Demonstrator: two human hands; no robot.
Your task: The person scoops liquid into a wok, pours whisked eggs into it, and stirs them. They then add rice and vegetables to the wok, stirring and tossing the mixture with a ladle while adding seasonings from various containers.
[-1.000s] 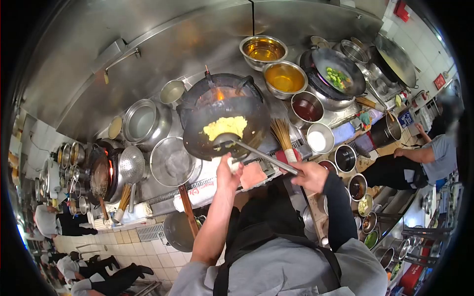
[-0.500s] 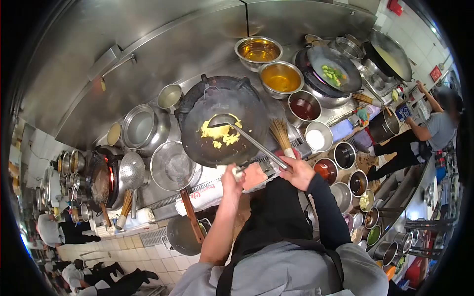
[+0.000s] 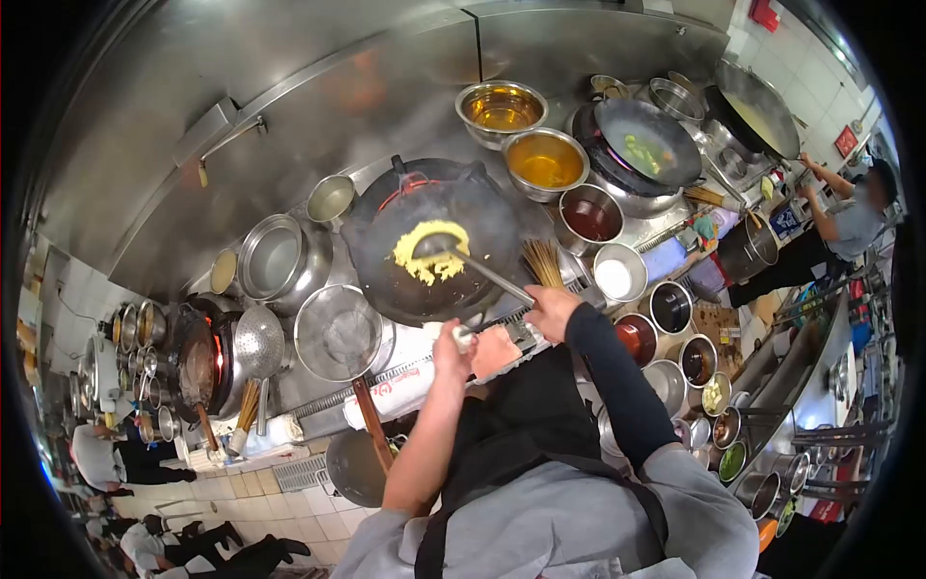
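Observation:
My right hand (image 3: 553,314) is wrapped round the handle of a long ladle (image 3: 492,277). The ladle's bowl rests down among yellow scrambled egg (image 3: 422,265) inside a dark wok (image 3: 386,294). Egg curves around the bowl on the far and left sides, with bits toward me. At the wok's near edge, my left hand (image 3: 451,354) is closed on a folded white cloth (image 3: 462,336); whether it also grips the wok's handle is hidden. A bamboo brush (image 3: 543,262) stands just beyond my right hand.
Two steel bowls of amber liquid (image 3: 545,164) sit behind on the right, near a second wok (image 3: 617,135) holding green pieces. On the left are a wire strainer (image 3: 338,333) and a perforated skimmer (image 3: 257,343). Seasoning pots (image 3: 671,307) line the right. Another person (image 3: 854,227) stands far right.
My right hand has moved forward and left with the ladle. The egg now spreads more around the bowl, and a red glow shows behind the wok. My left hand stays almost in place.

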